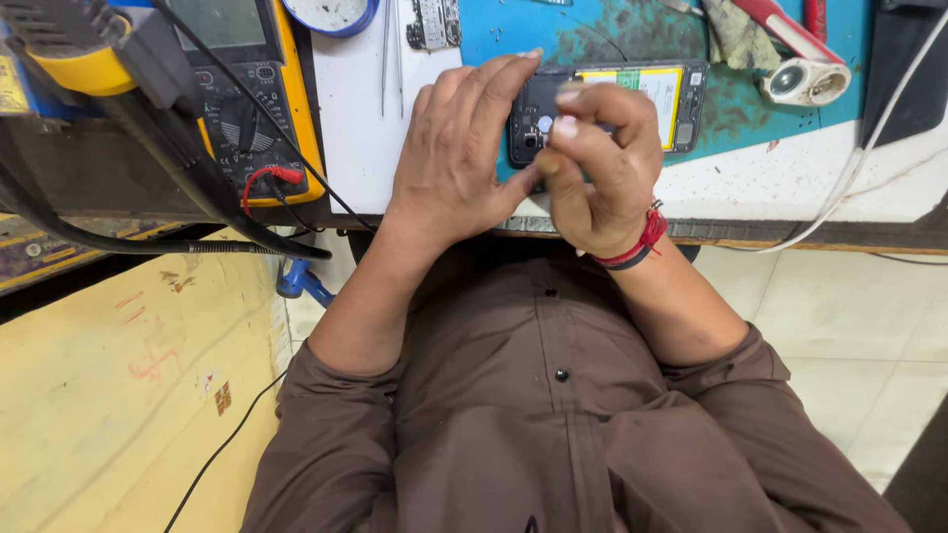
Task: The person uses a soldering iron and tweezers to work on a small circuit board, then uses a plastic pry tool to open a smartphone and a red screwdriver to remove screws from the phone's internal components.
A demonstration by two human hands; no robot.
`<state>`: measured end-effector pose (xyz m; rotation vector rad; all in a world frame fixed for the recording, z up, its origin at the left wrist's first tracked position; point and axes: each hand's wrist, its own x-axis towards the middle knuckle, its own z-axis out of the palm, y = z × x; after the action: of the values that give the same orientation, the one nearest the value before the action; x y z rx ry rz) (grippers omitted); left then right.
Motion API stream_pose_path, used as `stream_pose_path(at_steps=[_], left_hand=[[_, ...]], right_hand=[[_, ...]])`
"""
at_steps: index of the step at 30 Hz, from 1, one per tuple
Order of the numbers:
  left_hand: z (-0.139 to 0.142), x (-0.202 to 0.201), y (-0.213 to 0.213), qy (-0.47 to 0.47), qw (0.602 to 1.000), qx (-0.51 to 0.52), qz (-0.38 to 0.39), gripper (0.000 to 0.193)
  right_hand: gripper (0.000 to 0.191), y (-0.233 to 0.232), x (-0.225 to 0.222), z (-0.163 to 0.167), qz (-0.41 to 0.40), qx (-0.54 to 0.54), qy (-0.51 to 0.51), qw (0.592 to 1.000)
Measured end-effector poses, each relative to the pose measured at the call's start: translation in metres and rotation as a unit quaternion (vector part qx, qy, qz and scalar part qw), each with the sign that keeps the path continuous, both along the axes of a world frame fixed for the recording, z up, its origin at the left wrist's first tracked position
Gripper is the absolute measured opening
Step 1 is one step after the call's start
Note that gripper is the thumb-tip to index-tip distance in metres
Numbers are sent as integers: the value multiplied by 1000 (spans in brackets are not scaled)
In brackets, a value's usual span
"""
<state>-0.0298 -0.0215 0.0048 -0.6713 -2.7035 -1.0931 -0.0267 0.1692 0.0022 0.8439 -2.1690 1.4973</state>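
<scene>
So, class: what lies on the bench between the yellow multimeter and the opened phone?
In the head view, between the yellow multimeter and the opened phone lie a white mat with metal tweezers, and the left hand.

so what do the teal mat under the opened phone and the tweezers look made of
Teal mat: looks like matte rubber or silicone, scuffed with dark smears, not glossy. Tweezers: thin bright metal, probably steel, with a silvery sheen. Opened phone under the left hand and right hand: dark, likely plastic frame.
</scene>
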Motion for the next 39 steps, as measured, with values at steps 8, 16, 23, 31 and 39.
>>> stream_pose_path(at_steps=[8,16,23,31,39], left_hand=[[3,-2,3,-10,1000,-2,1,92],[7,-3,4,-9,1000,1,-2,93],[7,-4,6,-3,1000,-8,4,93],[9,-4,6,-13,1000,-9,4,93],[5,-2,1,84,995,9,-44,33]], right_hand=[[21,4,-1,1,24,34,15,999],[25,7,-3,7,57,-28,-37,997],[33,5,-5,6,4,15,33,999],[43,7,5,-12,-36,6,14,999],[37,10,18,-29,-55,-284,-147,946]])
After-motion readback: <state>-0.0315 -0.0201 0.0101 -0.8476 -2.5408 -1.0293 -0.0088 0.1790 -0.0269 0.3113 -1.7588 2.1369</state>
